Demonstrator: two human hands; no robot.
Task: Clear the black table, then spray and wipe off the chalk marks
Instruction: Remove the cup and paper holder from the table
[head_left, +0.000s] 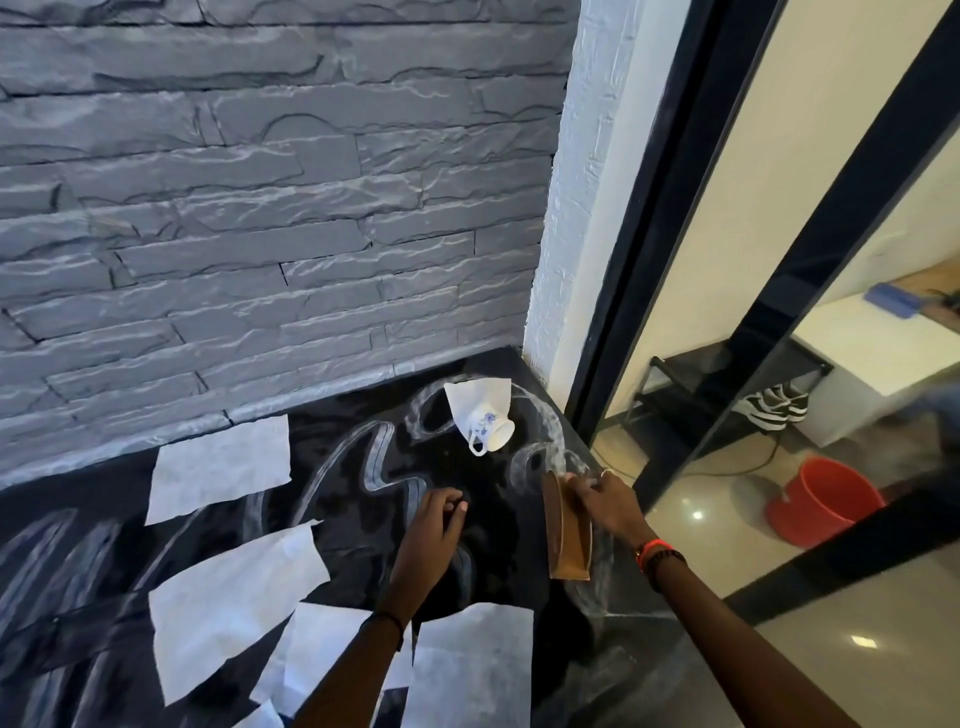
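Note:
The black table (498, 530) carries white chalk marks (382, 457) in loops and strokes. Several white paper sheets (223, 462) lie flat over its left and near parts. A white cup with a blue pattern (488, 426) lies tipped on a white paper (480, 397) at the far right corner. My right hand (608, 501) grips a brown plate-like dish (566, 535), held on edge near the table's right side. My left hand (434, 525) hovers low over the table's middle, fingers curled, with nothing visible in it.
A grey stone-pattern wall (260, 208) backs the table. A white pillar (571, 208) and black-framed glass (701, 260) stand right of it. Beyond the glass I see a red bucket (821, 499), shoes on a black rack (774, 405) and a tiled floor.

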